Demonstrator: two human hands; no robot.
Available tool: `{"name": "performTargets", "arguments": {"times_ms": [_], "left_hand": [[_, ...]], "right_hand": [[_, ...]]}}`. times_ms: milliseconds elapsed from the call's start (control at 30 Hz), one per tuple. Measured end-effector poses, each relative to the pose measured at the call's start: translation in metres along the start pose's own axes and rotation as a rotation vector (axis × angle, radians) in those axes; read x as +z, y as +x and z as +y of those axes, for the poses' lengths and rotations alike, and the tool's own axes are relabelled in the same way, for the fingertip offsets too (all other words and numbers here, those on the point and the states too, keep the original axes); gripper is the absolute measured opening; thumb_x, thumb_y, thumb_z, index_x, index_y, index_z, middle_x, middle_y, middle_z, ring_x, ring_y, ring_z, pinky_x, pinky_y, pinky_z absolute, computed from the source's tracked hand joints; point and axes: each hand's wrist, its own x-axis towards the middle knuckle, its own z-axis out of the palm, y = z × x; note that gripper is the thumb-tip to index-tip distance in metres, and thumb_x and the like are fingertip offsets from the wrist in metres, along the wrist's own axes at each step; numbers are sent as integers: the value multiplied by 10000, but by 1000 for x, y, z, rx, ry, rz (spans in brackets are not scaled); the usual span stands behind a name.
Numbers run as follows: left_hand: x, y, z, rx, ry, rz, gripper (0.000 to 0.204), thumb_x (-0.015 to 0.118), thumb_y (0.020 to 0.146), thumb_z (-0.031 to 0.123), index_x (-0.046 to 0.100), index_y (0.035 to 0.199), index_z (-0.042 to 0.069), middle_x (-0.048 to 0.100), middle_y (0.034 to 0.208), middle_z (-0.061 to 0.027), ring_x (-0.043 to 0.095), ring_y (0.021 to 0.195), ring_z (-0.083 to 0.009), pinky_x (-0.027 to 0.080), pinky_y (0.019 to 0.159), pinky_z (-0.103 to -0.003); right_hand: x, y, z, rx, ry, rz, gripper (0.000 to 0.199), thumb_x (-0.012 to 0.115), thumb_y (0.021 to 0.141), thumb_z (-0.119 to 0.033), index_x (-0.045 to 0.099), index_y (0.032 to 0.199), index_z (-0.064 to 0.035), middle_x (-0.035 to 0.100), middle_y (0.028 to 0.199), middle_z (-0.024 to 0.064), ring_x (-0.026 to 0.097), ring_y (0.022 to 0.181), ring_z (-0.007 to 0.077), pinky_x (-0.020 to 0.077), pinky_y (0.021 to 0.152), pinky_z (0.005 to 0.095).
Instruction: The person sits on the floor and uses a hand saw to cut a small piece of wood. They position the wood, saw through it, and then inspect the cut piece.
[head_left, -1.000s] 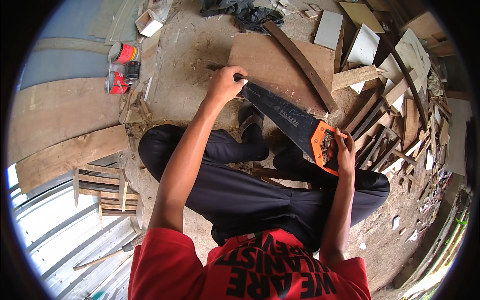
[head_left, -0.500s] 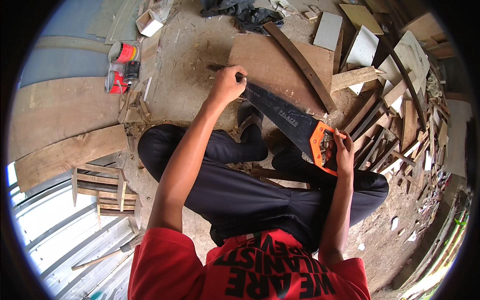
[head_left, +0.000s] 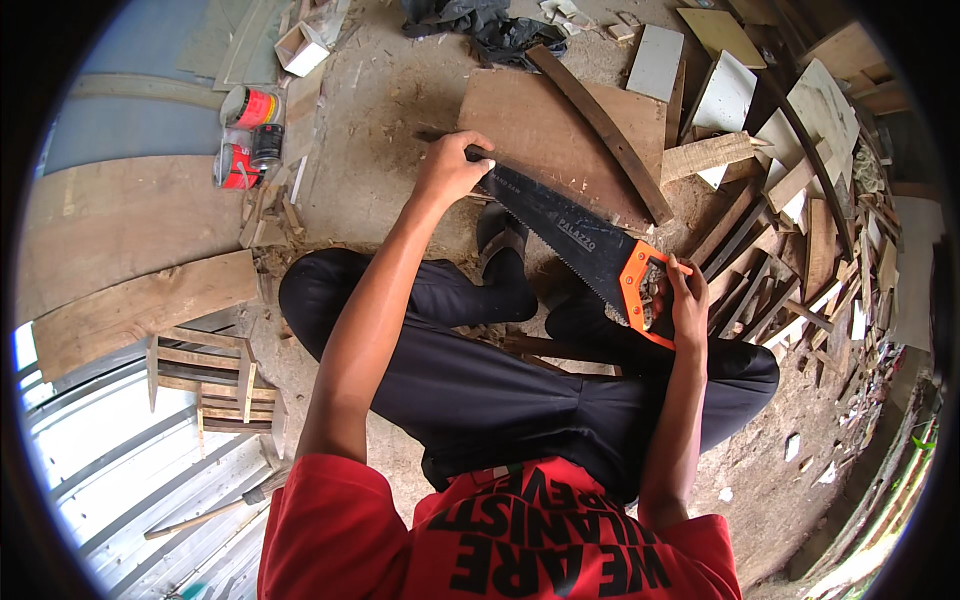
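Observation:
A hand saw [head_left: 562, 228] with a black blade and an orange handle stretches between my hands, above my crossed legs. My left hand [head_left: 452, 168] pinches the narrow tip end of the blade, thumb on the near face. Around the orange grip my right hand [head_left: 684, 300] is closed, some of its fingers passing through the handle opening. The toothed edge faces down toward my legs. Behind the blade lies a flat brown board [head_left: 510, 110] on the ground, with a curved dark wood strip [head_left: 603, 135] resting across it.
Scrap wood [head_left: 770, 260] is heaped on the right. Red and black cans [head_left: 240, 165] stand at the left near a plywood sheet [head_left: 130, 215]. A small slatted wooden piece [head_left: 215, 380] lies lower left. Black plastic sheeting [head_left: 490, 30] is at the far side.
Almost nothing differs. My left hand has shifted very slightly left at the blade's tip; the saw and my right hand stay in place.

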Motion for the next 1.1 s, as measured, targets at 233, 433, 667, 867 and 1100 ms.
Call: {"name": "performTargets", "arguments": {"times_ms": [233, 433, 667, 867, 1100], "left_hand": [[3, 2, 2, 9, 29, 18, 312, 780, 732, 187, 700, 1006, 63, 702, 1035, -153, 663, 996, -285, 496, 874, -364], [3, 9, 9, -97, 10, -44, 329, 791, 709, 191, 708, 995, 52, 706, 1014, -173, 669, 974, -281, 496, 874, -364], [4, 15, 4, -94, 4, -48, 336, 804, 697, 198, 725, 985, 42, 706, 1008, -193, 673, 966, -293, 500, 872, -368], [2, 14, 30, -198, 15, -106, 319, 801, 703, 180, 731, 978, 35, 700, 1032, -212, 669, 997, -305, 495, 894, -371], [5, 17, 20, -175, 19, -80, 304, 797, 706, 171, 732, 970, 34, 703, 1015, -214, 675, 972, -309, 506, 875, -373]], "right_hand": [[-1, 1, 2, -3, 5, -9, 274, 609, 965, -280, 545, 966, -13, 509, 630, 25, 492, 443, 113, 408, 391, 266], [-2, 2, 4, 10, 11, -2, 268, 614, 962, -281, 549, 966, -21, 511, 632, 23, 495, 446, 110, 408, 393, 264], [-1, 1, 3, 10, 20, -6, 278, 620, 959, -294, 550, 972, -25, 516, 633, 22, 496, 446, 106, 405, 394, 261], [-4, 3, 5, 5, 25, -5, 288, 622, 957, -300, 547, 960, -21, 514, 629, 20, 491, 439, 107, 399, 395, 263], [-4, 3, 5, -9, 28, -22, 300, 625, 956, -301, 540, 937, -14, 514, 629, 22, 489, 439, 111, 395, 397, 265]]}}
